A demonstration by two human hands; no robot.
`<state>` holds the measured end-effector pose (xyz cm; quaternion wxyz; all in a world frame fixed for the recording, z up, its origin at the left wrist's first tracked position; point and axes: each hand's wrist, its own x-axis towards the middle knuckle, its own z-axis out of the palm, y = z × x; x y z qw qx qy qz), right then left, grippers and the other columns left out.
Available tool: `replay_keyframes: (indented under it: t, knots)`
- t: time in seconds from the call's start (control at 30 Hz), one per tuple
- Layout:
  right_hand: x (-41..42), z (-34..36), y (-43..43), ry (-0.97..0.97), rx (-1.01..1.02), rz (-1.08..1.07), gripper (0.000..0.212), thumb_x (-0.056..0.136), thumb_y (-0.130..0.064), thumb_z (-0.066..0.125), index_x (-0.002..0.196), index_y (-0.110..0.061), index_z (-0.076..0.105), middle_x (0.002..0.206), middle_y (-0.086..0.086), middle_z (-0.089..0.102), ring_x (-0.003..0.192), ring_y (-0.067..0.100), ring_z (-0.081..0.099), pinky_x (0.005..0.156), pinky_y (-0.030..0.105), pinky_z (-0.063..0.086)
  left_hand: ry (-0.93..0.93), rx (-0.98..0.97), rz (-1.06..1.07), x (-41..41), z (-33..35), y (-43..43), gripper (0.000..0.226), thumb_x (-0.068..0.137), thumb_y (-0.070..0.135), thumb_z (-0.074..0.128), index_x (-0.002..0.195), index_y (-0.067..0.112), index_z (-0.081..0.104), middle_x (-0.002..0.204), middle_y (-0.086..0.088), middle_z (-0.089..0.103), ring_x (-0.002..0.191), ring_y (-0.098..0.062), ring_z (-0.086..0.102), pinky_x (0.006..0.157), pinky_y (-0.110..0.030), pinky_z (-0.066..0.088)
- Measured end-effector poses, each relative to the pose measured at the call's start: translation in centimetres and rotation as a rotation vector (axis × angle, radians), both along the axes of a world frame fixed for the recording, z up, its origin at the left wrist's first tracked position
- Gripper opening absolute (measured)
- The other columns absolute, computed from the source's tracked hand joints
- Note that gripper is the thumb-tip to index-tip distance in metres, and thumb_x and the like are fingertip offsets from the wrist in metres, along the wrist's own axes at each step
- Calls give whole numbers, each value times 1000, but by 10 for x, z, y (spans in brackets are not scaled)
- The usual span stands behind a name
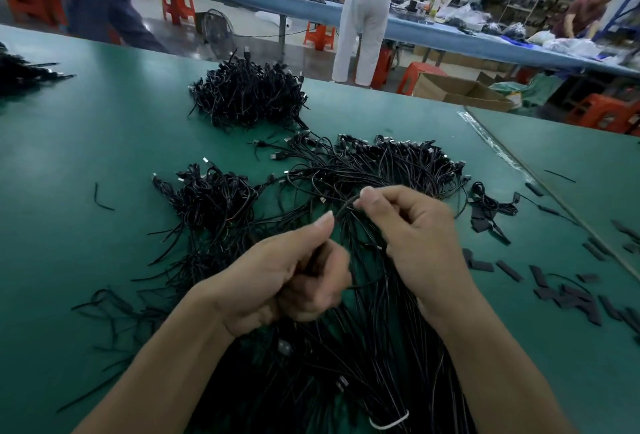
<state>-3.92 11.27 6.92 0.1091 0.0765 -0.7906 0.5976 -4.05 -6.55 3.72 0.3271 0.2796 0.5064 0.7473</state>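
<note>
Cable factory: long worktables [104, 115], cable heaps [247, 94].

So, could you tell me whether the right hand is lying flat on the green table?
No, the right hand pinches a thin black cable that the left hand also grips.

Green table [86, 163] is swamped: loose cables [346, 381] under the left hand [287, 281] and right hand [415, 243], tangled heap [247, 97] well beyond them, black sleeve bits [575, 298] further right.

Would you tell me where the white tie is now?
Head view, bottom edge, right of centre: the white tie lies across the cable bundle, well below the right hand.
</note>
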Motion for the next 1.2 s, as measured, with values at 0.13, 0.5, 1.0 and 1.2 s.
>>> replay_keyframes:
  t: [0.13,0.5,1.0,1.2]
  knots:
    - [2,-13,-2,-169,271,108,29,100,-32,54,78,-23,69,51,2,49,50,12,37,48,29,31,-81,117,285,-2,6,7,51,95,56,43,77,19,72,54,11,29,47,-7,22,41,-17,23]
    - [20,-17,-18,-263,646,314,30,100,-29,46,76,-13,56,54,-5,50,43,11,39,44,34,34,233,-11,913,-12,-17,24,32,106,22,38,110,14,69,74,2,65,69,-10,63,65,-21,53]
    - [-3,-4,7,75,-31,57,16,90,-21,70,77,-31,71,62,-15,59,54,0,49,52,12,41,187,-519,352,-12,-20,11,78,92,75,22,55,15,56,47,6,29,43,-13,24,47,-20,31]
    - [-5,-18,2,-47,148,43,16,92,-31,65,78,-26,69,59,-8,61,51,6,47,48,19,39,-30,-2,152,-5,-3,4,52,99,51,38,60,19,53,48,8,33,40,-8,26,42,-21,22]
